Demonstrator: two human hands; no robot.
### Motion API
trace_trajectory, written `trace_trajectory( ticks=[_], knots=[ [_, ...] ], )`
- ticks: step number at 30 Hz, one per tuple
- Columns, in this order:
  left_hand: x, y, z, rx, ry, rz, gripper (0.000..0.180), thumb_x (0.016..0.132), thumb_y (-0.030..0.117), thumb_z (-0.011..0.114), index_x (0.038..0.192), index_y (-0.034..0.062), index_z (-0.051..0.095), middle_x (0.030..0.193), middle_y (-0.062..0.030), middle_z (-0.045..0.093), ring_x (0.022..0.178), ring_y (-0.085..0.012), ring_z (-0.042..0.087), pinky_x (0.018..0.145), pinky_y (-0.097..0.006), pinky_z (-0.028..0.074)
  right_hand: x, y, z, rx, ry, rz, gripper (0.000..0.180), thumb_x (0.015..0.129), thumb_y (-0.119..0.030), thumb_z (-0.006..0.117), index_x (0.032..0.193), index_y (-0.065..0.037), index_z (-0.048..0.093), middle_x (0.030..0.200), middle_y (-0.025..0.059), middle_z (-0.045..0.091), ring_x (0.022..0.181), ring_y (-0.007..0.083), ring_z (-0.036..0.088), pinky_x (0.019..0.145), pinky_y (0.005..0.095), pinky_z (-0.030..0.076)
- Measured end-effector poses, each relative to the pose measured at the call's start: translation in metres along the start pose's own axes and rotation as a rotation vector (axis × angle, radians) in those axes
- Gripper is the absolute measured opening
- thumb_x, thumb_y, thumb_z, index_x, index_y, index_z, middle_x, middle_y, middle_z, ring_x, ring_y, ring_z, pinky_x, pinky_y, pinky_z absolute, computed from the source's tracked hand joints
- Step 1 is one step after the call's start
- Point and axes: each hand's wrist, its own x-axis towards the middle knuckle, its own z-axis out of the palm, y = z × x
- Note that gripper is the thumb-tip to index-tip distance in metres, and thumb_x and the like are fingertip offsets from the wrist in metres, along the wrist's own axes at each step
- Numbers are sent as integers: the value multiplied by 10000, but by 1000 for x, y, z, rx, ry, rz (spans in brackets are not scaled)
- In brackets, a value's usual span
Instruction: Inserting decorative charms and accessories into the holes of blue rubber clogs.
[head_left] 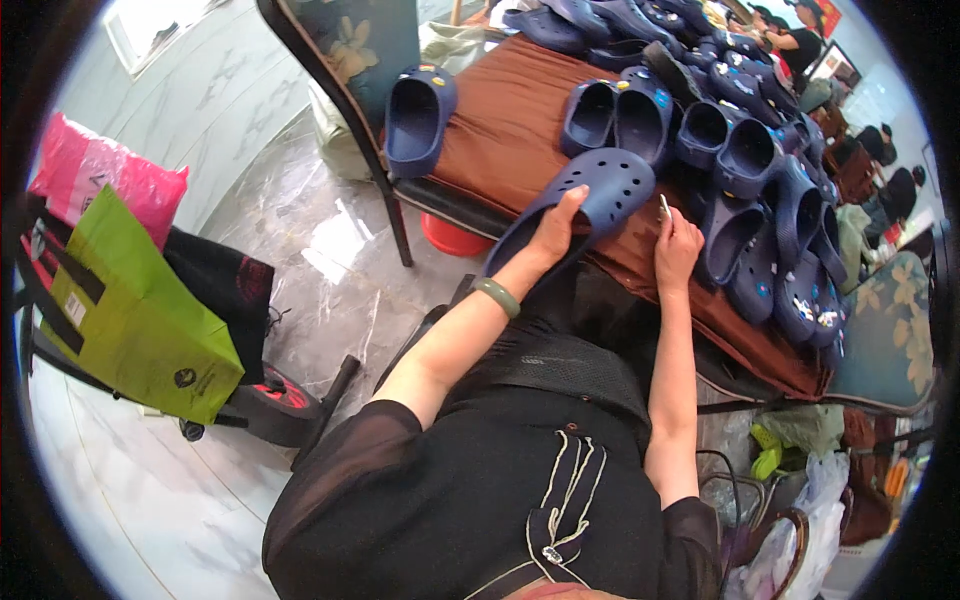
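A navy clog point(617, 188) with round holes in its toe is gripped in my left hand point(553, 237), thumb over the upper and the other fingers hidden inside or beneath it. Close to its right side, my right hand point(679, 248) is closed in a pinch on a small, thin, pale piece point(665, 206), too small to name. Brown cloth point(490, 115) lies under the shoes in front of me. A single navy clog point(419, 118) with small charms stands on it at the left. A pair of clogs point(640, 118) sits just beyond my hands.
Many more navy clogs point(740, 150) are heaped to the right and far side. Flower-patterned chair backs point(890, 325) flank the cloth. A red basin point(452, 235) is on the floor below. At left, a green bag point(140, 310) and a pink package point(110, 170) rest on a wheeled frame.
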Motion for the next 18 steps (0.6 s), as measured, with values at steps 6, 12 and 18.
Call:
trace_trajectory(
  ticks=[6, 12, 18],
  knots=[
    [0, 0, -5, -27, -17, -87, 523, 837, 479, 543, 1102, 29, 574, 1043, -60, 572, 922, -158, 555, 765, -296, 458, 19, -20, -9, 415, 58, 239, 185, 887, -171, 597, 1040, -87, 659, 784, 66, 619, 757, 243, 563, 773, 363, 412],
    [-6, 8, 1, -23, -12, -96, 495, 843, 452, 543, 1096, 27, 573, 1045, -55, 567, 929, -149, 546, 769, -289, 458, 66, -45, -8, 285, 157, -198, 219, 749, -160, 717, 964, -127, 691, 886, 16, 613, 853, 210, 557, 806, 370, 386],
    [-8, 9, 2, -2, 1, -62, 432, 869, 401, 532, 1071, 22, 576, 1026, -40, 559, 930, -124, 526, 790, -282, 457, 84, -49, 1, 125, -19, -341, 223, 722, -217, 724, 937, -165, 702, 926, -16, 611, 920, 182, 547, 838, 365, 349]
  ],
)
